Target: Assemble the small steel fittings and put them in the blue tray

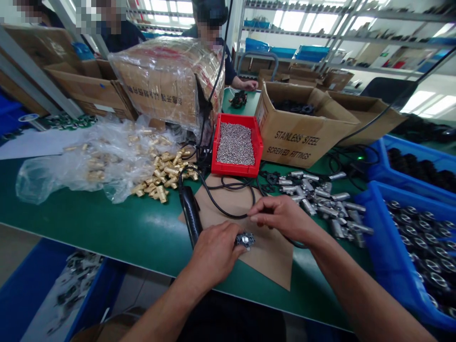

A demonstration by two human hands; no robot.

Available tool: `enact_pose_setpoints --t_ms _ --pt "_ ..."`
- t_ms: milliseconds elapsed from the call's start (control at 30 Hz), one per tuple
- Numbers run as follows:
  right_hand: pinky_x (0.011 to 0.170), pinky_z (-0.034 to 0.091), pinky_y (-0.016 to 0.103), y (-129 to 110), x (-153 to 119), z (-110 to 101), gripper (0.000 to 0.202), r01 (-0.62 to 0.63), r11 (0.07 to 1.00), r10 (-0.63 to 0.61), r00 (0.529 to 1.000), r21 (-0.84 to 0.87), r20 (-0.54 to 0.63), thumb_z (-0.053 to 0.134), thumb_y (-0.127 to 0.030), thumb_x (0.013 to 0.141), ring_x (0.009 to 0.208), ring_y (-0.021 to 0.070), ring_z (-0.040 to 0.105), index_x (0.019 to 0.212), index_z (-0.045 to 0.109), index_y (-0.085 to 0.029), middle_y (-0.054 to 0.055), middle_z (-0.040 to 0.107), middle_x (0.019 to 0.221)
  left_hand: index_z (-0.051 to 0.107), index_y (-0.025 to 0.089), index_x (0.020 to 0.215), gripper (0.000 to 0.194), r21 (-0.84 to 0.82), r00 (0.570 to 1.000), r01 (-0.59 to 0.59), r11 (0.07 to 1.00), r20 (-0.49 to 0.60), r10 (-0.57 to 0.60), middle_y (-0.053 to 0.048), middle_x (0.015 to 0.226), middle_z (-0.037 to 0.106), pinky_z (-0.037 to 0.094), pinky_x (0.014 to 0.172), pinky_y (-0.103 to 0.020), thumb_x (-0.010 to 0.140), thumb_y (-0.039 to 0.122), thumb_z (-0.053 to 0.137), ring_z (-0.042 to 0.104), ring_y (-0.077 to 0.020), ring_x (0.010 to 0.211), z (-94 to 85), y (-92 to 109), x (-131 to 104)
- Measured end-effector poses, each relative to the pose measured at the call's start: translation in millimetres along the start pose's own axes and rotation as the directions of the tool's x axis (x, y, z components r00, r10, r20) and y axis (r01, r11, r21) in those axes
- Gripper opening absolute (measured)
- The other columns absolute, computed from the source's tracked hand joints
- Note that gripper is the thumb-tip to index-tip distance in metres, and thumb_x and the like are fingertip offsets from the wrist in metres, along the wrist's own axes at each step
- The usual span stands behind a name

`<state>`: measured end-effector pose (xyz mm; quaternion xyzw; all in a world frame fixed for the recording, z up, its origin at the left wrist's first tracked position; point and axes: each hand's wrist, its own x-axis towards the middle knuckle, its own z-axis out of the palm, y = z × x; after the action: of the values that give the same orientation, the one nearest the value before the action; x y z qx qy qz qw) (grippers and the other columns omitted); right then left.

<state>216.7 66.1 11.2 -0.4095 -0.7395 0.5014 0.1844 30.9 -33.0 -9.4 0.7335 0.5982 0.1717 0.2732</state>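
My left hand [217, 249] is closed round a small silver-grey metal part [245, 240] with a round middle, held just above a sheet of brown cardboard [274, 263]. Up and to the right of it, my right hand [281, 216] has thumb and forefinger pinched together. Whatever sits in that pinch is too small to make out. A black cable [228, 214] passes by those fingertips. Left of my left hand lies a black cylindrical tool [191, 213] with a cord at its top end. Farther back stands a red bin [237, 169] full of tiny shiny metal pieces.
Brass fittings [160, 183] spill from a clear plastic bag [85, 161] at left. Silver metal cylinders [324, 202] are heaped at right, beside blue crates [377, 228] of black parts. Cardboard boxes [295, 137] line the back; a co-worker's hand [247, 85] is behind them.
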Motion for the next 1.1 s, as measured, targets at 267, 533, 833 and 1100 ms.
enact_pose_setpoints --t_ms 267,533,833,1100 --pt "0.079 0.049 0.031 27.3 -28.4 23.7 0.015 0.053 0.989 -0.068 0.992 0.136 0.104 0.071 -0.034 0.081 0.084 0.0174 0.063 0.08 0.075 -0.019 0.005 0.067 0.086 0.061 0.026 0.1 0.018 0.02 1.0 0.016 1.0 0.02 -0.017 0.0 0.096 0.067 0.045 0.077 -0.032 0.083 0.029 0.068 0.063 -0.0217 0.09 -0.4 0.7 0.2" --pt "0.045 0.038 0.02 24.6 -28.2 40.6 0.031 -0.32 0.84 0.301 0.947 0.439 0.113 0.079 -0.038 0.068 0.047 0.0076 0.047 0.076 0.059 -0.016 -0.004 0.057 0.057 0.061 0.027 0.099 0.017 0.021 1.0 0.016 1.0 0.017 -0.016 0.001 0.094 0.066 0.044 0.076 -0.031 0.083 0.029 0.068 0.063 -0.0211 0.088 -0.5 0.7 0.1" --pt "0.044 0.041 0.019 21.3 -30.4 51.6 0.034 -0.391 0.683 0.426 0.899 0.617 0.098 0.081 -0.036 0.063 0.05 0.0072 0.052 0.075 0.057 -0.015 -0.002 0.06 0.064 0.061 0.026 0.098 0.016 0.014 1.0 0.008 1.0 0.02 -0.008 0.001 0.094 0.066 0.045 0.076 -0.03 0.083 0.027 0.068 0.063 -0.0202 0.088 0.6 -0.4 0.2" --pt "0.052 0.046 0.02 23.6 -33.7 55.2 0.038 -0.377 0.658 0.41 0.905 0.652 0.111 0.083 -0.034 0.061 0.054 0.0072 0.056 0.08 0.056 -0.016 -0.003 0.061 0.069 0.063 0.027 0.105 0.018 -0.002 0.998 -0.029 1.0 0.059 0.029 0.0 0.097 0.068 0.046 0.081 -0.031 0.086 0.028 0.064 0.063 -0.0207 0.092 -3.6 -0.9 1.2"
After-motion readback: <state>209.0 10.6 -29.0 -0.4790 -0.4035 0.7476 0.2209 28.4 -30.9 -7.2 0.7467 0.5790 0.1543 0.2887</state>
